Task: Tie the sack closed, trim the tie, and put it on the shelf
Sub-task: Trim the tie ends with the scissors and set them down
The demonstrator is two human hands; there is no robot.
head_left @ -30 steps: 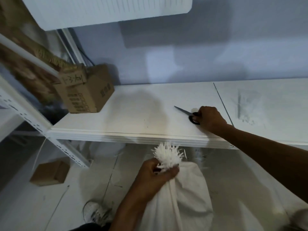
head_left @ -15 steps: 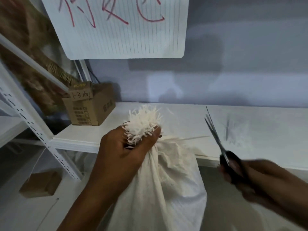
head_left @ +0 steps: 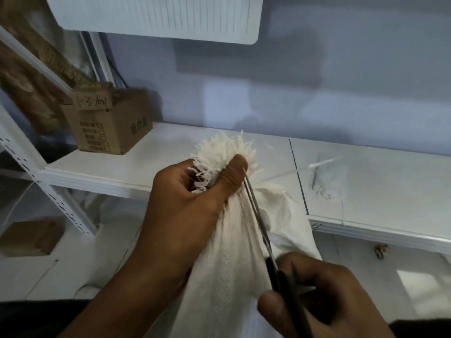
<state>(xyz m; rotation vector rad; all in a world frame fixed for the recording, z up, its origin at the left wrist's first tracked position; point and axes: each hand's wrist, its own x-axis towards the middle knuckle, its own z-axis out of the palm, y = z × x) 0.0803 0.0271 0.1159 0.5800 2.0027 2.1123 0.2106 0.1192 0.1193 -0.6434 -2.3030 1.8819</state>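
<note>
My left hand [head_left: 188, 211] grips the gathered neck of a white woven sack [head_left: 234, 272], whose frayed top fans out above my fingers. My right hand [head_left: 324, 298] holds black-handled scissors [head_left: 261, 225]; the thin blades point up along the neck, tips right beside my left thumb. A thin white tie [head_left: 317, 164] sticks out to the right from the neck, blurred, over the white shelf [head_left: 102, 172]. The sack hangs in front of the shelf edge, below it.
A cardboard box [head_left: 109, 123] stands at the shelf's left back corner, next to the perforated white upright [head_left: 61, 206]. A lined paper sheet [head_left: 158, 18] hangs on the wall above. Another small box [head_left: 31, 237] lies on the floor at the left.
My right hand picked the scissors off the shelf and brought them in to the sack's neck. My left hand raised the sack's neck higher and closer.
</note>
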